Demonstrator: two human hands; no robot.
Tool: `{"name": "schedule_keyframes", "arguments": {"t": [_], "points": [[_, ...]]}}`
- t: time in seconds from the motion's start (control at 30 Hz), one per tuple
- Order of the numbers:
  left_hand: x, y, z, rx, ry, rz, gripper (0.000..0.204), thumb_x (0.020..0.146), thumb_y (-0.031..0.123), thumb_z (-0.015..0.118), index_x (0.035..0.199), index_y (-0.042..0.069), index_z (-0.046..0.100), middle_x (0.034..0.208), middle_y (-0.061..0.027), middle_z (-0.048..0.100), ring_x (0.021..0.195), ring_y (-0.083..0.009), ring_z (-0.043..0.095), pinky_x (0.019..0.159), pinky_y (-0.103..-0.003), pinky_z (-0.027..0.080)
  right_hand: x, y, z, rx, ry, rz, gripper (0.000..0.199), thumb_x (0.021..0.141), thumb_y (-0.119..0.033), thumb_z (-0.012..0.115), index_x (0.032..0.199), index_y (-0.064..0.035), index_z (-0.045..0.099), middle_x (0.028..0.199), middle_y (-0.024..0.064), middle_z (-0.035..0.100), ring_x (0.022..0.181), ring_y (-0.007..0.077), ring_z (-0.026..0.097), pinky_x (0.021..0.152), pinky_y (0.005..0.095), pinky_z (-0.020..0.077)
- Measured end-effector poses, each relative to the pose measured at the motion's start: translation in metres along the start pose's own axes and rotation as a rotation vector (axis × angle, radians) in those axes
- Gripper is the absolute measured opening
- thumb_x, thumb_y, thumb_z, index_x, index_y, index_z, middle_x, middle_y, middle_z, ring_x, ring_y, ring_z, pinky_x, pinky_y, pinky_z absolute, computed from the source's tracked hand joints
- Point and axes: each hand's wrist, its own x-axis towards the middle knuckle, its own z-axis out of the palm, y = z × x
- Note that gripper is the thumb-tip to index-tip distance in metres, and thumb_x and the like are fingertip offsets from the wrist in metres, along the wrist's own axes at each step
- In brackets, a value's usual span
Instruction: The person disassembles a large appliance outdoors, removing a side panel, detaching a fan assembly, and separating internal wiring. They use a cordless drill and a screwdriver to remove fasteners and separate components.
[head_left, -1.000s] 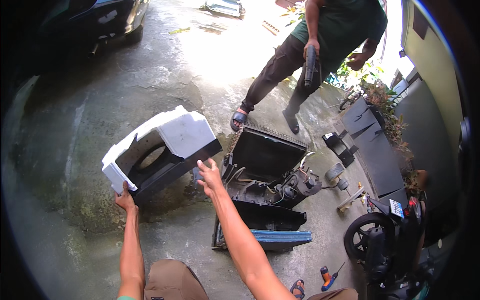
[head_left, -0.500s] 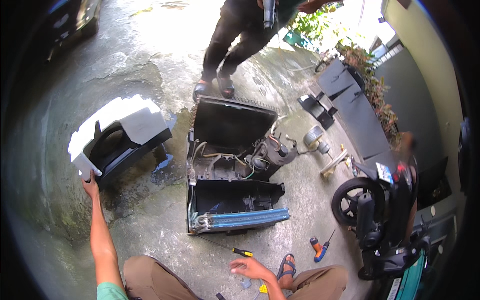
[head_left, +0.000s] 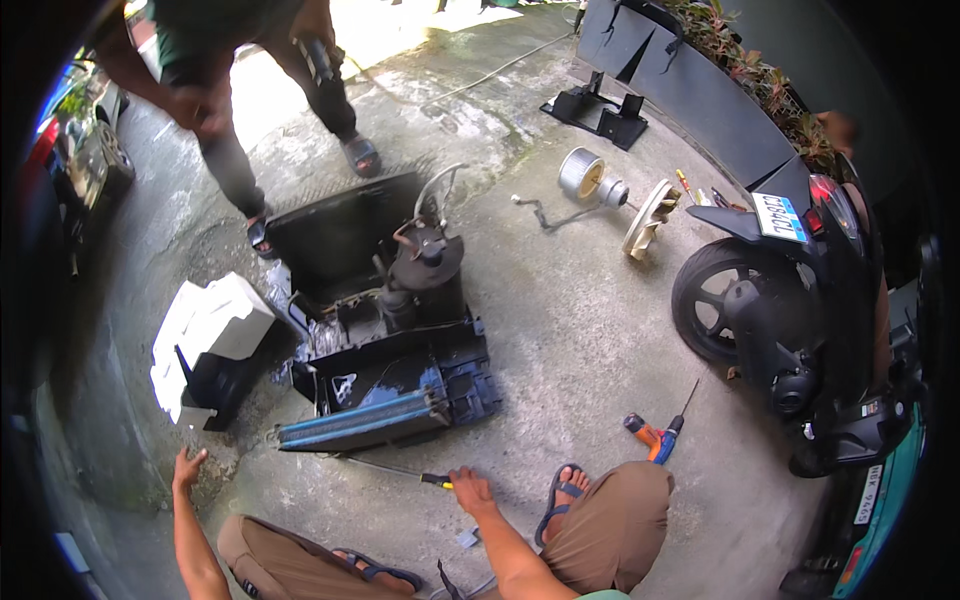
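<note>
Black dismantled unit (head_left: pixel 390 340): one; screwdriver (head_left: pixel 395 472) one, right hand (head_left: pixel 470 493) touching.

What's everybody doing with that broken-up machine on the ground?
A person sits on the concrete floor in front of a taken-apart machine with a black tray and a dark round tank in the middle. Their right hand is at a screwdriver with a yellow and black handle lying on the floor. Their left hand is open near a white and black cover set beside the machine. Another person stands behind it, holding something dark. An orange drill lies near a parked black scooter.
</note>
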Motion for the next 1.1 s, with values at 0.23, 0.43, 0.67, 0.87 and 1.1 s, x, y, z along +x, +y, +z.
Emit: {"name": "schedule_keyframes", "arguments": {"t": [0.23, 0.43, 0.67, 0.87, 1.1], "points": [[-0.145, 0.081, 0.045, 0.423, -0.193, 0.049, 0.094, 0.075, 0.044, 0.087, 0.143, -0.006, 0.047, 0.130, -0.0275, 0.063, 0.122, -0.0352, 0.062, 0.103, -0.042, 0.048, -0.010, 0.093, -0.102, 0.130, -0.366, 0.042, 0.025, 0.090, -0.014, 0.066, 0.114, -0.0104, 0.064, 0.116, 0.0199, 0.069, 0.110, 0.0350, 0.068, 0.087, 0.0489, 0.0566], [-0.280, 0.164, 0.095, 0.353, -0.383, -0.139, 0.086, 0.078, 0.043, 0.085, 0.140, -0.007, 0.051, 0.104, -0.0250, 0.073, 0.095, -0.0316, 0.072, 0.086, -0.042, 0.055, 0.013, 0.272, -0.242, 0.130, -0.587, 0.160, 0.037, 0.070, -0.008, 0.087, 0.104, -0.0043, 0.074, 0.113, 0.0195, 0.072, 0.109, 0.0357, 0.069, 0.089, 0.0447, 0.0572], [-0.405, 0.242, 0.144, 0.445, -0.461, -0.155, 0.076, 0.082, 0.034, 0.083, 0.138, -0.007, 0.052, 0.094, -0.0214, 0.074, 0.076, -0.0221, 0.071, 0.071, -0.037, 0.058, -0.092, 0.440, -0.253, 0.384, -0.106, 0.309, 0.040, 0.070, -0.006, 0.089, 0.102, -0.0003, 0.065, 0.096, 0.0149, 0.073, 0.080, 0.0283, 0.071, 0.071, 0.0407, 0.0573], [-0.468, 0.327, 0.182, 0.389, -0.607, -0.258, 0.071, 0.090, 0.035, 0.075, 0.144, -0.002, 0.046, 0.094, -0.0150, 0.073, 0.076, -0.0191, 0.069, 0.061, -0.033, 0.053, -0.193, 0.472, -0.210, 1.432, 0.003, 0.845, 0.034, 0.076, 0.003, 0.081, 0.100, -0.0005, 0.057, 0.096, 0.0145, 0.070, 0.075, 0.0207, 0.071, 0.063, 0.0344, 0.0602], [-0.504, 0.375, 0.236, 0.380, -0.652, -0.261, 0.066, 0.092, 0.033, 0.072, 0.142, -0.003, 0.049, 0.097, -0.0177, 0.073, 0.081, -0.0213, 0.070, 0.068, -0.034, 0.054, -0.332, 0.401, -0.088, 1.590, 0.057, 1.155, 0.036, 0.077, 0.009, 0.078, 0.105, 0.0021, 0.056, 0.094, 0.0148, 0.070, 0.075, 0.0228, 0.072, 0.064, 0.0329, 0.0604]]}}
